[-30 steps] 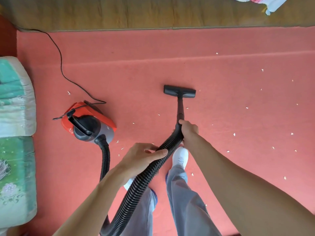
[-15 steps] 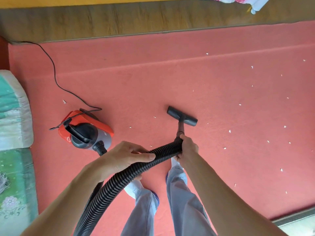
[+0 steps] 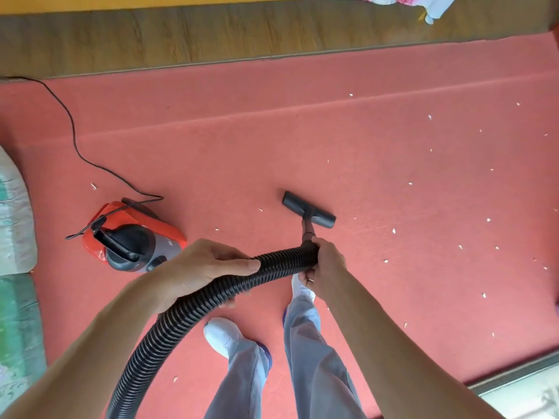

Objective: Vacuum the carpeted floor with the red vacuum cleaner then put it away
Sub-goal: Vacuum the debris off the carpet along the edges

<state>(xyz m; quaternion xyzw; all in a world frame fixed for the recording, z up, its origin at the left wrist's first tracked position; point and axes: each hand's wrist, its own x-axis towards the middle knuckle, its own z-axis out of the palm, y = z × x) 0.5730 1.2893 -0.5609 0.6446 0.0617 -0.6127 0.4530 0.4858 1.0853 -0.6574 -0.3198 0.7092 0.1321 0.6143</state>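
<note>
The red vacuum cleaner (image 3: 133,237) sits on the red carpet (image 3: 272,140) at the left. Its black ribbed hose (image 3: 281,264) curves across in front of me. My left hand (image 3: 199,273) grips the hose around its middle. My right hand (image 3: 326,261) grips the hose end where it joins the short wand. The black floor nozzle (image 3: 308,213) lies on the carpet just ahead of my right hand, turned at an angle. Several white crumbs (image 3: 459,246) are scattered over the carpet to the right.
A black power cord (image 3: 72,131) runs from the vacuum to the far left. A wooden bed frame (image 3: 211,34) borders the carpet at the top. Cushions (image 3: 15,237) lie at the left edge. My two feet (image 3: 223,334) stand below the hose. A floor threshold (image 3: 520,373) shows bottom right.
The nozzle has been pulled back toward me and swung to an angle. Both hands kept their grip on the hose, and the view shifted back.
</note>
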